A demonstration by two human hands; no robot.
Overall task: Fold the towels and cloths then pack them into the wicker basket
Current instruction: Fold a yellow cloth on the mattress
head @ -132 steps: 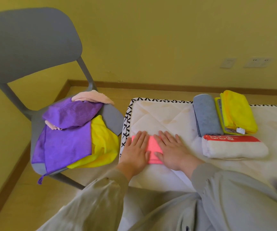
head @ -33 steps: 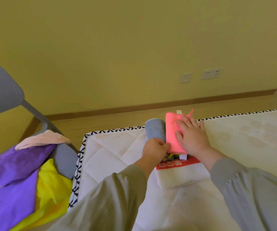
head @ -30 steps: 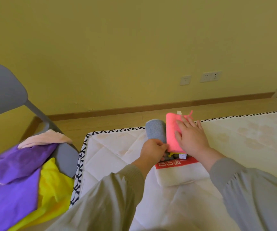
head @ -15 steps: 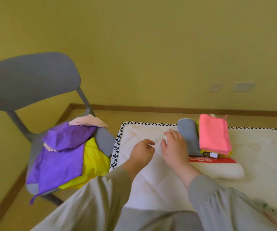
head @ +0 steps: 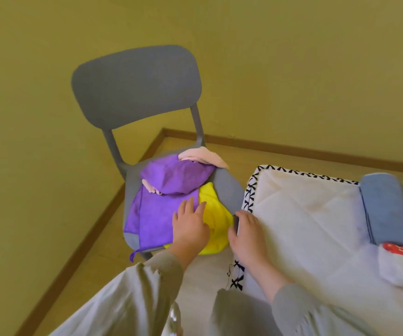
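While over cloths (head: 171, 178), left hand (head: 190, 229).

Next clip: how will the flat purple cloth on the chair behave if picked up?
Probably floppy: the purple cloth drapes over the chair seat's edge, so it should sag from the left hand. Likely light; it lies thin and flat. The bunched purple fabric on top may get dragged along.

left grip (head: 190, 229) flat, right grip (head: 246, 235) relaxed
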